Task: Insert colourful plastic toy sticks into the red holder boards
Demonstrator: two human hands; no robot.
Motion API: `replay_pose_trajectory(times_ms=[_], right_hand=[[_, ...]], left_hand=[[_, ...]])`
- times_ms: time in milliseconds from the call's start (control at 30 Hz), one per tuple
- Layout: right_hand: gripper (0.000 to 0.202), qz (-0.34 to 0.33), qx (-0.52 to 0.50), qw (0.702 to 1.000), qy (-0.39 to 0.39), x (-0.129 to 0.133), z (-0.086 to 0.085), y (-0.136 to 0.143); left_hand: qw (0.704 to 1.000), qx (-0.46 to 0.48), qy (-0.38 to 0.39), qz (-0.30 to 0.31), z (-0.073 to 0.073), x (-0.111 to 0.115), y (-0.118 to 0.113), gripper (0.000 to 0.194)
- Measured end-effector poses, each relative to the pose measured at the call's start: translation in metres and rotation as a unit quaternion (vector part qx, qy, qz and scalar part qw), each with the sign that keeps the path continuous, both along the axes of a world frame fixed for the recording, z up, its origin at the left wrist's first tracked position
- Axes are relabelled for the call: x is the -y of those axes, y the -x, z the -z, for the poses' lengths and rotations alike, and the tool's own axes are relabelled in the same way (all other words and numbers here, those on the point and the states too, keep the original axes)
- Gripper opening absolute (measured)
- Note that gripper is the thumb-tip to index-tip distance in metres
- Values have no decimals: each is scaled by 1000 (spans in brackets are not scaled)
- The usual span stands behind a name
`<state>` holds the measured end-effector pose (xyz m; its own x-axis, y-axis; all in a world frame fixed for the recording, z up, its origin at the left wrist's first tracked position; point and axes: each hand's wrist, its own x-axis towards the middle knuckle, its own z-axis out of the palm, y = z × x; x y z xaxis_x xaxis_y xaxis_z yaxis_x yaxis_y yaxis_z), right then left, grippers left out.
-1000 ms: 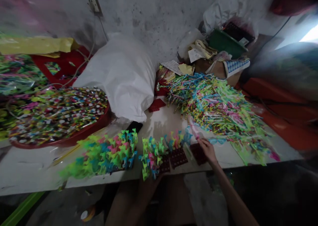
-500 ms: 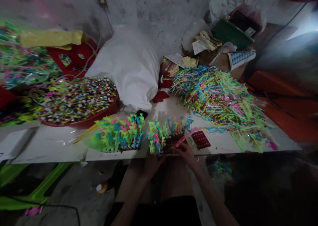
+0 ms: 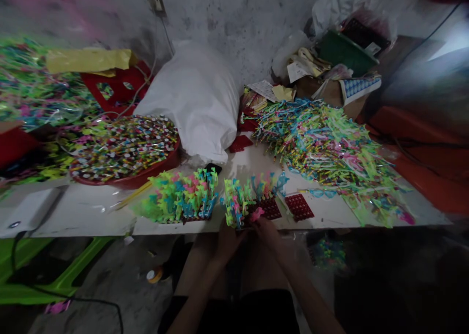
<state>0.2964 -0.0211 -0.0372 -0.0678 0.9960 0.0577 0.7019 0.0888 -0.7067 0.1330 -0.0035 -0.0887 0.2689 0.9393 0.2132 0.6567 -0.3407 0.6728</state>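
A dark red perforated tray (image 3: 269, 209) lies near the front edge of the white table. Small green, pink and blue plastic animal-shaped pieces (image 3: 234, 197) stand upright in its left part and along its back. My left hand (image 3: 227, 240) is closed at the tray's front left edge, its fingertips partly hidden in shadow. Close beside it, my right hand (image 3: 266, 232) pinches a small pink plastic piece (image 3: 257, 213) low over the tray's front. Left of this tray, a second group of upright coloured pieces (image 3: 183, 194) fills another tray. A bare red perforated tray (image 3: 300, 207) lies to the right.
A large heap of coloured plastic sticks (image 3: 322, 143) covers the table's right side. At the left, a red basin (image 3: 157, 170) is full of small multicoloured parts. A white sack (image 3: 198, 94) leans against the wall. A white box (image 3: 32, 211) sits at the left front.
My right hand has moved left and down, closer to my left hand, bringing the pink piece from beyond the tray's right side to its front. The view has shifted slightly.
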Motion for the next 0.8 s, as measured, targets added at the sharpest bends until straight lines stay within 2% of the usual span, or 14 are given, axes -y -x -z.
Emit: replay_pose_trajectory(times_ms=[100,233,500,700,800], right_hand=[[29,-23,44,998,37,-3,-15,8],[30,-4,64,995,70,-3,-25,17],[27,94,47,992,69,4,-13,25],[24,76,74,992,65,1,-19,30],[25,73,87,991,74,-1,-14,31]], left_hand=[[1000,5,3,6,-1,0,0,51],[1000,6,-9,-2,-2,0,0,50],[999,14,-29,15,-2,-2,2,51],[1000,9,-21,2,3,-2,1,58],[1000,0,-29,6,5,-1,1,57]])
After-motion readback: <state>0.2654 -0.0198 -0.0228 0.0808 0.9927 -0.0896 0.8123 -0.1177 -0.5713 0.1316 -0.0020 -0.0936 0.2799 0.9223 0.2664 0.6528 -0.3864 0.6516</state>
